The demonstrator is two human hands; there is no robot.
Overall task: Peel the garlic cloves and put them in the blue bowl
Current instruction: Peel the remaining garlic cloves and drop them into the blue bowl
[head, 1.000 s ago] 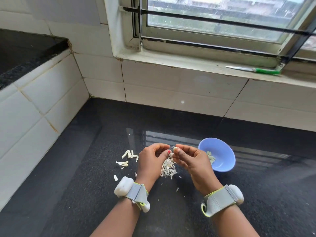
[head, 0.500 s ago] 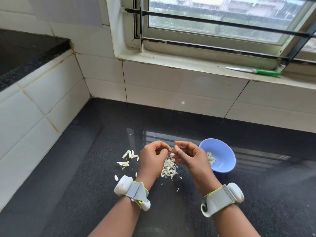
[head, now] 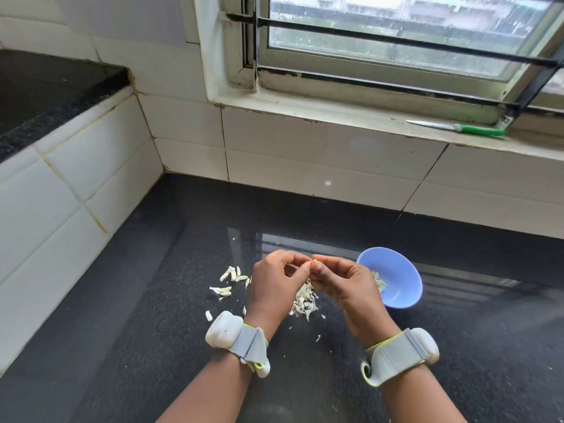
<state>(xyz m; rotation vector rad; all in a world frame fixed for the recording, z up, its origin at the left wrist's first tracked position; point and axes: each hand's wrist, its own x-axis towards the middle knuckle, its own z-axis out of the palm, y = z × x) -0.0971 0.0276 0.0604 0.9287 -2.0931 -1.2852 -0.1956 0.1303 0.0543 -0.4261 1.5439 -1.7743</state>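
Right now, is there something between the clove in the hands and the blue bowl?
Nothing visible. The garlic clove is pinched between both hands; the blue bowl sits open just beyond the right hand.

Hands drawn together since a second ago, left hand (head: pixel 274 279) and right hand (head: pixel 341 280) fingertips now touching

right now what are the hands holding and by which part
Both hands, left and right, pinch one small garlic clove between their fingertips. It is mostly hidden, so which end each grip has cannot be told.
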